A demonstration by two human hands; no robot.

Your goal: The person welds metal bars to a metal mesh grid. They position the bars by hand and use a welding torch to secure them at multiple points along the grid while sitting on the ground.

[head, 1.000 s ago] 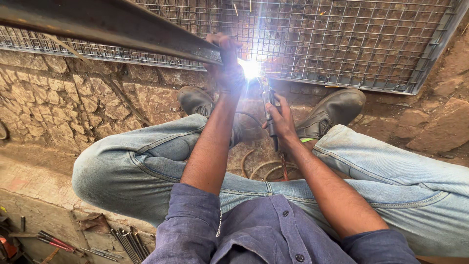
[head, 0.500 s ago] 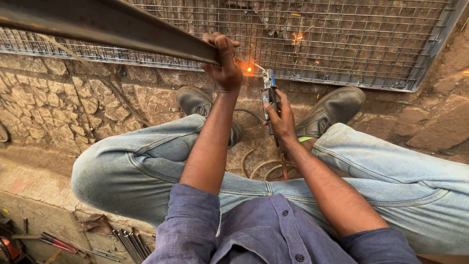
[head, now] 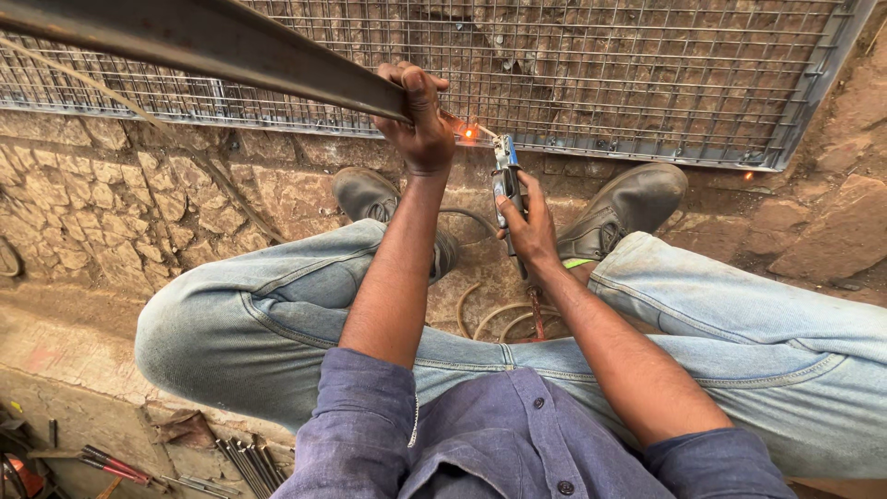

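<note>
My left hand [head: 420, 120] grips the near end of a long dark steel bar [head: 212, 42] that slants in from the upper left. Just right of it, my right hand [head: 531, 231] is closed around a welding electrode holder [head: 506, 180], whose rod tip points up to a small orange glowing spot [head: 468, 133] on the bottom rail of a wire mesh panel [head: 601, 65]. The bar's end meets the panel's rail beside that spot. My jeans-clad knees and dark shoes sit below both hands.
The mesh panel's metal frame [head: 804, 111] lies on the stone-paved ground [head: 111, 203]. Welding cable [head: 485, 314] loops between my legs. A bundle of welding rods [head: 245, 457] and small hand tools [head: 111, 462] lie at the lower left. Rocks border the right side.
The bright welding arc from one second ago has died down to a small orange glow. Both hands stay in nearly the same places, holding the bar and the holder.
</note>
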